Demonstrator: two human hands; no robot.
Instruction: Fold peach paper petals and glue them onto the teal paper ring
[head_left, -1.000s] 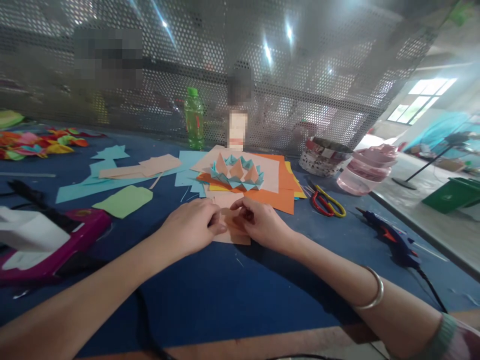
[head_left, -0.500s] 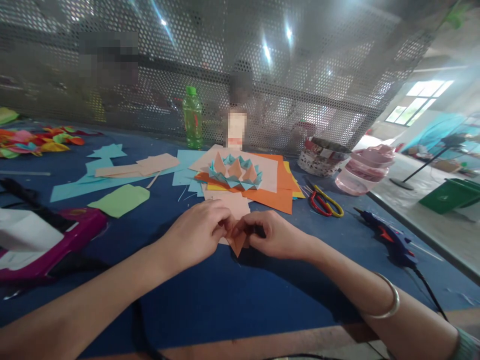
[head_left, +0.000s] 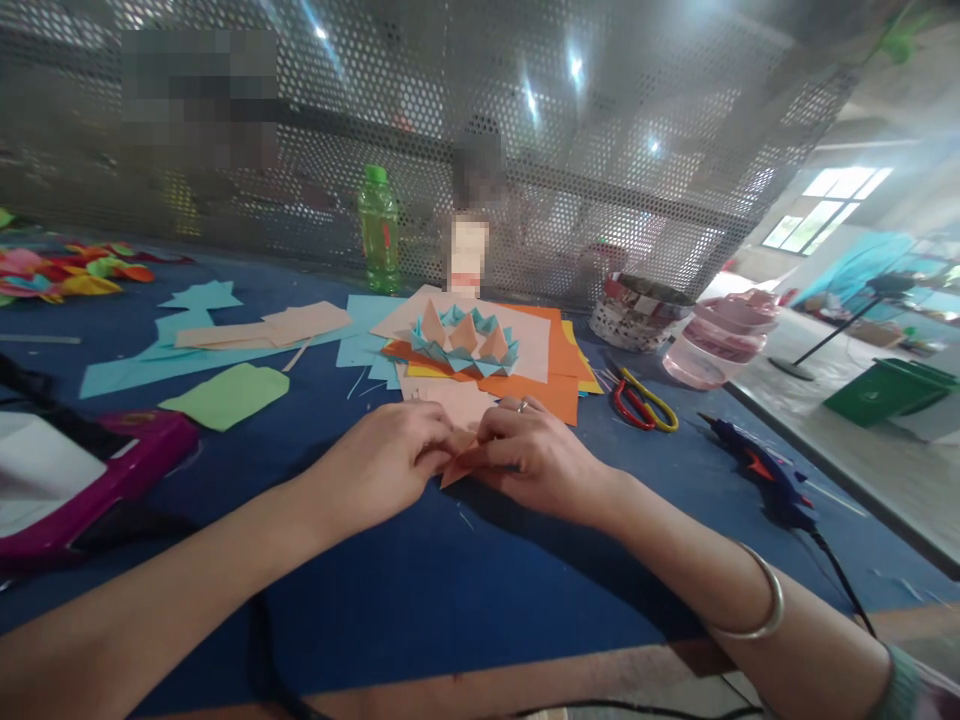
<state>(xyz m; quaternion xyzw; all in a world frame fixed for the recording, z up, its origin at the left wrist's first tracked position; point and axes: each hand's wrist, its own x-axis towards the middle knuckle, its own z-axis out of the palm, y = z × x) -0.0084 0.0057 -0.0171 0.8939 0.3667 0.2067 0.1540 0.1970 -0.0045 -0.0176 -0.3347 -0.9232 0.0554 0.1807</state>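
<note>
The paper (head_left: 459,468) lies between the hands — 3 o'clock from the left hand (head_left: 390,455), 9 o'clock from the right hand (head_left: 546,455), neither nearer. Its long axis seems to run 7 to 1 o'clock, point at 7. Fingers of both are drawn narrow, pinching it. No writing is readable — bottle (head_left: 379,245) included.

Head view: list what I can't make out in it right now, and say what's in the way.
- Inner creases of the folded peach paper, head view: the left hand and right hand cover them.
- Rest of the magenta device, head view: cut off by the left edge.
- Bottom inside the patterned container, head view: hidden by its near wall.
- Details behind the perforated panel, head view: obscured by mesh and blur.
</note>
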